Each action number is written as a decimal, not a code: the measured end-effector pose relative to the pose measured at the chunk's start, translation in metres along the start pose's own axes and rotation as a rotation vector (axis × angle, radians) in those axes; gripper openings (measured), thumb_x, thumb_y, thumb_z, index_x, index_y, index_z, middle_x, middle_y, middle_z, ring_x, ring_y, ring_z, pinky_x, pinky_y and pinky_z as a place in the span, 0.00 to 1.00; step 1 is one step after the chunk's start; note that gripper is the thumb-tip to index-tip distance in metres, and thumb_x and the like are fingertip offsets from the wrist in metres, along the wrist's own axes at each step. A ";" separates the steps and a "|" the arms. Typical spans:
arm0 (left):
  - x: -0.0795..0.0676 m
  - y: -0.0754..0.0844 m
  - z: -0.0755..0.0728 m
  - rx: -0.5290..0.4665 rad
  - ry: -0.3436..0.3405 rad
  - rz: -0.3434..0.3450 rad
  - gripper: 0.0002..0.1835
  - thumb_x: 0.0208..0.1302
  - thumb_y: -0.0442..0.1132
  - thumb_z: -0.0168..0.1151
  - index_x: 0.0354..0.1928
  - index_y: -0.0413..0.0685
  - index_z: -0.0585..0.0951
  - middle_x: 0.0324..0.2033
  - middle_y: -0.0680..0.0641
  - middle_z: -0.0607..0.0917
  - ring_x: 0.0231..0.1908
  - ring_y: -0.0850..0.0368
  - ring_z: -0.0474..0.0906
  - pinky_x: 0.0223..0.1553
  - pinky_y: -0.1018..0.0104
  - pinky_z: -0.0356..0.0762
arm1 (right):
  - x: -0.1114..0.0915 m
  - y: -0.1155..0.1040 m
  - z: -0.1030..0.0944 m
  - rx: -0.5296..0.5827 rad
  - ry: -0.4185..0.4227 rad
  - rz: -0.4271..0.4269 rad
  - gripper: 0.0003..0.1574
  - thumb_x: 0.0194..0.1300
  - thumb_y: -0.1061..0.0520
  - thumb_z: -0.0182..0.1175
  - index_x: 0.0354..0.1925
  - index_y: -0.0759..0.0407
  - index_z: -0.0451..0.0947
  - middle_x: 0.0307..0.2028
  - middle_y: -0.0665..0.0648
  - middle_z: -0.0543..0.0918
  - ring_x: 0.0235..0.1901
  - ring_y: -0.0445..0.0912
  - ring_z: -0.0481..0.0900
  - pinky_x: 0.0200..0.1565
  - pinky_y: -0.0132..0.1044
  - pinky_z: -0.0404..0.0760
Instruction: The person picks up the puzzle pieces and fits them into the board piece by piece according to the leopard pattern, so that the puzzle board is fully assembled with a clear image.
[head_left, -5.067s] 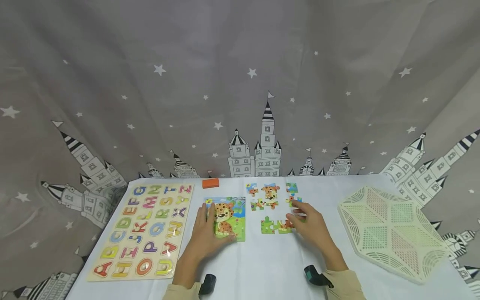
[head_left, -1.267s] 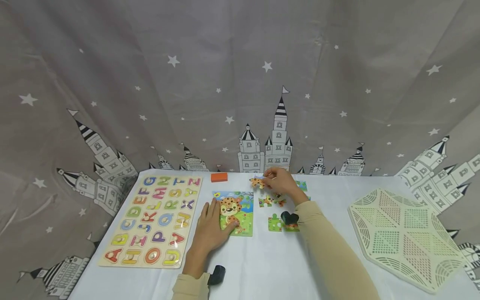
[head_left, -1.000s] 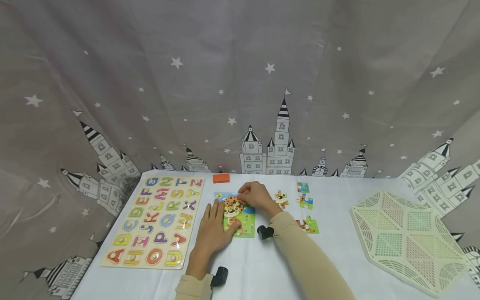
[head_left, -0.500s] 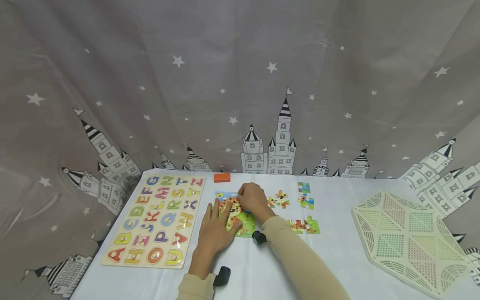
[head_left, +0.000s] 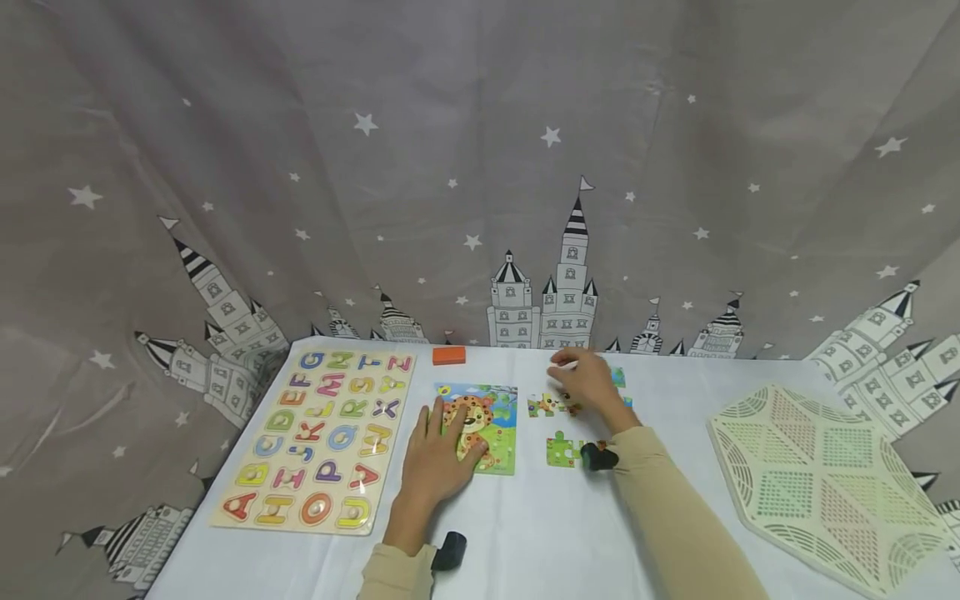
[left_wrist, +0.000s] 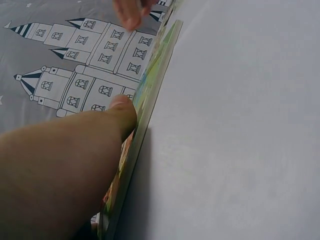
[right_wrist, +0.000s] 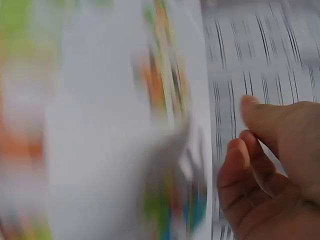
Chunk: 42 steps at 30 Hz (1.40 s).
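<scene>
Left grip [head_left: 437, 468] spread on leopard puzzle [head_left: 501, 442]; right grip [head_left: 588, 383] parted near pieces [head_left: 557, 452].

I count one left hand [head_left: 438, 468], one right hand [head_left: 588, 383], one picture board [head_left: 500, 454], one letter board [head_left: 339, 490], one hexagonal board [head_left: 817, 483], one orange block [head_left: 449, 356], at least five pieces [head_left: 559, 452], some partly hidden.

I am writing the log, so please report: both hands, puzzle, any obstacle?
Left hand resting on leopard board. Right hand holding nothing, near loose pieces. In the way: left hand covers part of board.
</scene>
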<state>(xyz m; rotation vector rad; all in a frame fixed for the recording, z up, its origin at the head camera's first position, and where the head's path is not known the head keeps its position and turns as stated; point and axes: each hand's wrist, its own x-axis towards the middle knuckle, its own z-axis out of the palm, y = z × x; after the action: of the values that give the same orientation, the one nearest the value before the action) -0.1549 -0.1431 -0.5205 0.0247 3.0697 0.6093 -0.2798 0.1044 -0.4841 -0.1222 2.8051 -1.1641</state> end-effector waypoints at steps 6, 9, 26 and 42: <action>0.000 0.002 0.001 0.004 0.006 -0.007 0.39 0.70 0.62 0.56 0.77 0.52 0.65 0.79 0.33 0.54 0.79 0.29 0.47 0.78 0.36 0.53 | 0.001 0.071 -0.063 -0.062 -0.011 0.093 0.28 0.73 0.50 0.60 0.66 0.60 0.76 0.64 0.68 0.78 0.63 0.64 0.76 0.65 0.60 0.75; 0.000 0.001 0.002 0.010 0.002 -0.007 0.39 0.70 0.62 0.55 0.78 0.52 0.65 0.80 0.33 0.53 0.79 0.29 0.47 0.78 0.37 0.53 | 0.000 0.091 -0.075 -0.105 -0.048 0.083 0.34 0.71 0.48 0.63 0.70 0.61 0.72 0.69 0.69 0.73 0.68 0.67 0.70 0.70 0.62 0.70; -0.002 0.005 -0.002 -0.006 -0.001 -0.006 0.39 0.70 0.61 0.55 0.77 0.51 0.66 0.79 0.33 0.53 0.79 0.29 0.47 0.78 0.36 0.53 | 0.003 0.080 -0.074 -0.062 0.029 0.127 0.22 0.70 0.50 0.65 0.55 0.62 0.79 0.47 0.65 0.84 0.41 0.52 0.83 0.46 0.44 0.80; -0.003 0.006 -0.002 -0.007 0.009 -0.007 0.39 0.70 0.61 0.56 0.77 0.51 0.66 0.79 0.33 0.54 0.78 0.29 0.47 0.78 0.36 0.53 | -0.007 -0.016 0.015 0.137 -0.118 0.030 0.15 0.68 0.49 0.68 0.49 0.55 0.85 0.39 0.54 0.89 0.26 0.41 0.85 0.29 0.32 0.79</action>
<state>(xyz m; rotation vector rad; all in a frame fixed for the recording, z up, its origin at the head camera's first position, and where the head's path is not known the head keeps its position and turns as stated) -0.1519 -0.1388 -0.5166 0.0108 3.0753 0.6218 -0.2708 0.0837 -0.4832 -0.1323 2.6076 -1.2931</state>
